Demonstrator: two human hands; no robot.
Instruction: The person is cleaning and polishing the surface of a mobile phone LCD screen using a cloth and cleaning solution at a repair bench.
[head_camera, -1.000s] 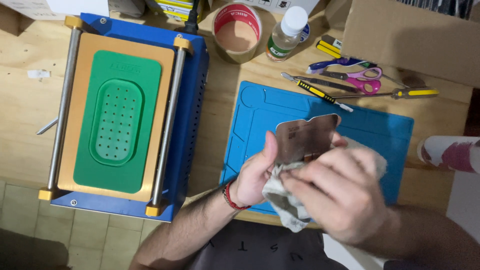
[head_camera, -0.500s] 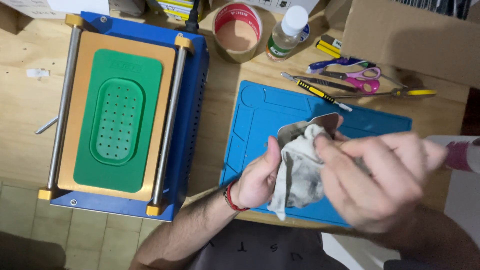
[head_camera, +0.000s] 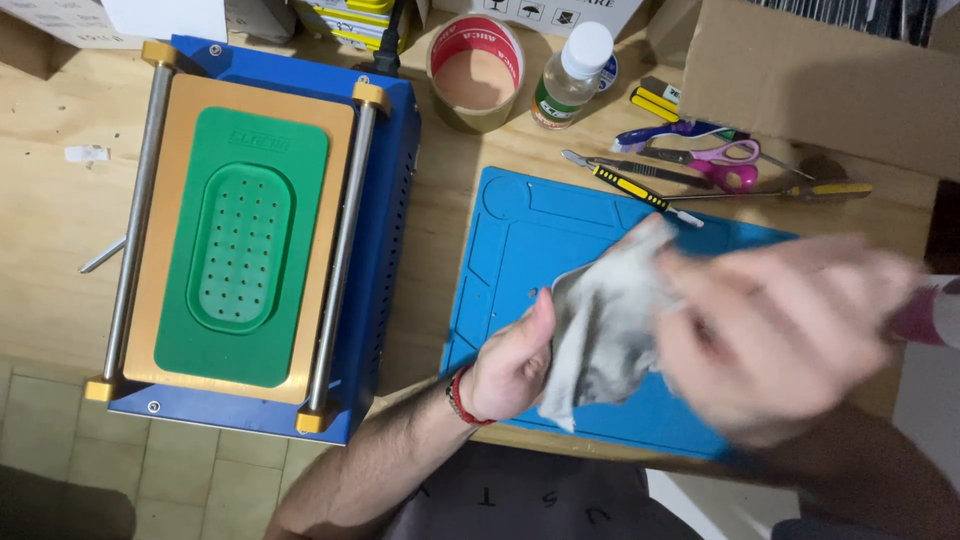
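In the head view, the left hand (head_camera: 515, 365) grasps a crumpled grey-white cloth (head_camera: 605, 320) above the blue silicone work mat (head_camera: 520, 240). The blurred right hand (head_camera: 780, 335) touches the cloth; I cannot tell whether its fingers are clenched.

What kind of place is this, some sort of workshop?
Probably a small electronics repair bench, perhaps for phones. A blue silicone work mat lies on a wooden table, beside a blue machine with a perforated green pad, and hand tools like a screwdriver and tweezers.
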